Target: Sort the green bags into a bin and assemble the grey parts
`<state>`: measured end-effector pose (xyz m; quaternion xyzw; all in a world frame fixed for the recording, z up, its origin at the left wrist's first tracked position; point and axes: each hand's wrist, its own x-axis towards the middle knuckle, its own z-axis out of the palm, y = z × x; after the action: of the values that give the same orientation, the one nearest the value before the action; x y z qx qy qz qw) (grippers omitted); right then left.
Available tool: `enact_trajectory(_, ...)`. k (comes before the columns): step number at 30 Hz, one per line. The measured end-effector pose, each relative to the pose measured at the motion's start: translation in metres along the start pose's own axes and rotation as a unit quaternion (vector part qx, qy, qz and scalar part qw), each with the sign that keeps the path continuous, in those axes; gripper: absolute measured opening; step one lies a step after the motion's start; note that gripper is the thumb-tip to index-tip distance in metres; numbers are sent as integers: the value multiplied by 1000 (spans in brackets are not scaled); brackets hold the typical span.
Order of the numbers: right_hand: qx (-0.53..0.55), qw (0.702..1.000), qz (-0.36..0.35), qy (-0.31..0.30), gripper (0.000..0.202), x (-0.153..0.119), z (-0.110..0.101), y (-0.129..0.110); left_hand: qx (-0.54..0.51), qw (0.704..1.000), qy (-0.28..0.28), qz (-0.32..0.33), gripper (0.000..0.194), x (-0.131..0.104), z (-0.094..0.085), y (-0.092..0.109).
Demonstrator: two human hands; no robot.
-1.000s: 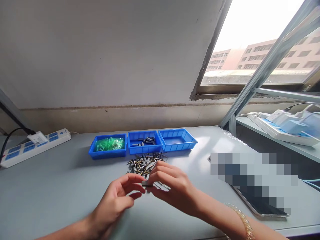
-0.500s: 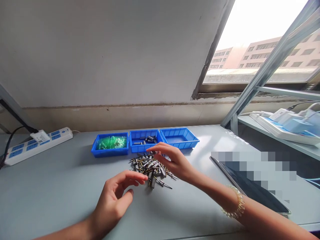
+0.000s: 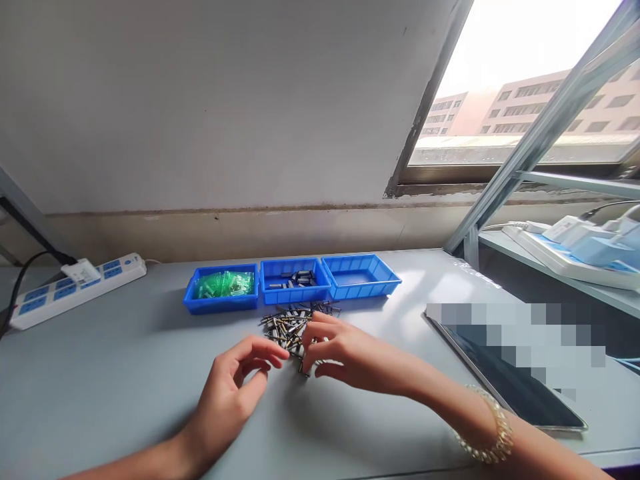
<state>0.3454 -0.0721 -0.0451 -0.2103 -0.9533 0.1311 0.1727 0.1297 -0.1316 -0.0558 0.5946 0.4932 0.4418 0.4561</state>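
Note:
A pile of small metal parts (image 3: pixel 283 328), some grey blocks and some thin pins, lies on the grey table. My right hand (image 3: pixel 340 350) reaches over the pile's right side, its fingers curved down and apart, touching or just above the parts. Left of the pile, my left hand (image 3: pixel 240 380) hovers with bent, parted fingers and nothing in them. Behind the pile stand three blue bins: the left bin (image 3: pixel 220 307) holds green and clear pieces, the middle bin (image 3: pixel 296 294) has several dark metal pieces, and the right bin (image 3: pixel 363 277) shows a bare bottom.
A dark tablet-like device (image 3: pixel 515 380) lies at the right. At the far left is a white power strip (image 3: pixel 80 290). Another power strip (image 3: pixel 565 257) with plugs sits on a right-hand shelf (image 3: pixel 550 259). A metal frame post (image 3: pixel 525 147) slants upward beside the window.
My right hand has moved from the back of the pile toward its front right, nearer to me. My left hand has shifted only slightly. The camera view has moved a little.

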Motion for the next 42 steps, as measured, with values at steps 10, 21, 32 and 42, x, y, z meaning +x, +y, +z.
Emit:
enact_trajectory(10, -30, 995, -56, 82, 11, -3, 15, 0, 11, 1000, -3, -14, 20, 0, 2, 1)
enact_trajectory(21, 202, 937, 30, 283, 11, 2, 12, -20, -146, 974, -127, -116, 54, -7, 10, 13)
enact_trajectory(32, 155, 960, -15, 232, 9, 5, 21, -30, -303, 894, -224, -243, 60, -6, 14, 10)
enact_trajectory(42, 203, 934, 25, 293, 12, 4, 18, -17, -242, 957, -75, -141, 53, -7, 9, 12)
